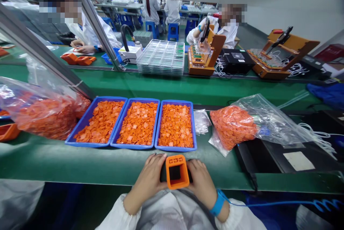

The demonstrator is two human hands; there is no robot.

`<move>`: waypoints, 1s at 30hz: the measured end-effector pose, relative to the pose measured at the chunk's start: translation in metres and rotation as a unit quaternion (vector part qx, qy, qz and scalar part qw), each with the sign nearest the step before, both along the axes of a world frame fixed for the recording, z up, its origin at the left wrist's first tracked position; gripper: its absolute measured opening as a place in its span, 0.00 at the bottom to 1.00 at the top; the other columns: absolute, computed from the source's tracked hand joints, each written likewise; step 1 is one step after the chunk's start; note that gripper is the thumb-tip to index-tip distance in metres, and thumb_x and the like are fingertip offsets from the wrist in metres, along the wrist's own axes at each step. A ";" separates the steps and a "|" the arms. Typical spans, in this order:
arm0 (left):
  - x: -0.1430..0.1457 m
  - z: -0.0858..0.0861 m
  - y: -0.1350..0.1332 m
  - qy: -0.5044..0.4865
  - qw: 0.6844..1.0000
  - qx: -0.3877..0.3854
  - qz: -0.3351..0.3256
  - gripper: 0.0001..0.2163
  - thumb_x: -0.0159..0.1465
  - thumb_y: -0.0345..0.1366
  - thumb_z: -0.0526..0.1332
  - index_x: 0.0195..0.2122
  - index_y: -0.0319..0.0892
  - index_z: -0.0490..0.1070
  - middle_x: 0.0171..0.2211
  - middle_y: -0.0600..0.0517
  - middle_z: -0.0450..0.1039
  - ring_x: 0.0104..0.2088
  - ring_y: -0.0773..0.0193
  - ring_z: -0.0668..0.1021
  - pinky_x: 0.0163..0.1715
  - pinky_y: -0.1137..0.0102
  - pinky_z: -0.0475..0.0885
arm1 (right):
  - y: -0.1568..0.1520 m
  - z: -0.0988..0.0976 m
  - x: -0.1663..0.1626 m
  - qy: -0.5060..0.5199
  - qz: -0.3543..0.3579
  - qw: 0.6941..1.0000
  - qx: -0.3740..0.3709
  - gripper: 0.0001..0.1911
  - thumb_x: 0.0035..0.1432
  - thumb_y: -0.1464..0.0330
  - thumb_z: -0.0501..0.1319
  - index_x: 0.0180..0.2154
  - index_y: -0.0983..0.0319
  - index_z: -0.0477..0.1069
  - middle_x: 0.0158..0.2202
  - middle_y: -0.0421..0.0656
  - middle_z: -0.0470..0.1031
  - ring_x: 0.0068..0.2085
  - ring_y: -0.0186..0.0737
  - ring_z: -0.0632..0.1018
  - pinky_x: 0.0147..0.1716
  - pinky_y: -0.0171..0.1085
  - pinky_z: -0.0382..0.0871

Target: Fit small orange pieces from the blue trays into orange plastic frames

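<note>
An orange plastic housing [184, 175], box-shaped with a dark square opening and small slots along its far edge, is held between my two hands close to my body. My left hand [149, 177] grips its left side, fingers curled round behind. On the opposite side my right hand [202, 179] holds it, with a blue wrist strap [219, 203] on that wrist. Just beyond stand three blue trays, the left tray [88, 144], the middle tray [131, 146] and the right tray [176, 148], filled with small flat orange pieces [176, 124].
Bags of orange pieces lie left [47, 115] and right [232, 124]. A black device [271, 158] sits at the right. Across the green bench [161, 88] are stacked clear trays [161, 56], an orange test fixture [205, 57] and co-workers. A metal post [48, 50] slants at left.
</note>
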State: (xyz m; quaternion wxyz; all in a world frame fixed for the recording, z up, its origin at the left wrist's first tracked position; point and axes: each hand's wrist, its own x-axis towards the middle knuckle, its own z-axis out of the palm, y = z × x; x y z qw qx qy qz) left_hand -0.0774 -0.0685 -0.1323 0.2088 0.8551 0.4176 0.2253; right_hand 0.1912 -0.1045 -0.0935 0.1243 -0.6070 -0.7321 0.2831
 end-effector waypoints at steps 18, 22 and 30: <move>-0.005 0.004 -0.004 -0.003 0.996 -0.074 0.056 0.43 0.63 0.35 0.74 0.77 0.46 0.57 0.56 0.39 0.81 0.56 0.39 0.81 0.60 0.42 0.71 | -0.003 0.006 -0.003 0.013 0.000 1.000 0.012 0.31 0.58 0.64 0.75 0.62 0.60 0.74 0.53 0.50 0.81 0.53 0.59 0.81 0.54 0.55 0.72; 0.003 0.020 0.003 0.029 0.991 -0.120 0.055 0.38 0.64 0.36 0.74 0.74 0.43 0.63 0.54 0.39 0.81 0.54 0.40 0.81 0.57 0.46 0.70 | -0.004 -0.003 -0.013 0.013 -0.028 0.999 0.026 0.41 0.56 0.51 0.76 0.64 0.64 0.71 0.53 0.55 0.81 0.52 0.64 0.81 0.51 0.58 0.73; 0.020 0.060 0.022 0.089 0.976 -0.196 0.010 0.21 0.63 0.41 0.77 0.56 0.47 0.78 0.46 0.48 0.85 0.47 0.46 0.81 0.47 0.59 0.67 | 0.010 -0.003 -0.012 0.025 -0.038 0.999 0.030 0.29 0.63 0.58 0.72 0.62 0.61 0.73 0.49 0.52 0.81 0.50 0.60 0.82 0.49 0.54 0.73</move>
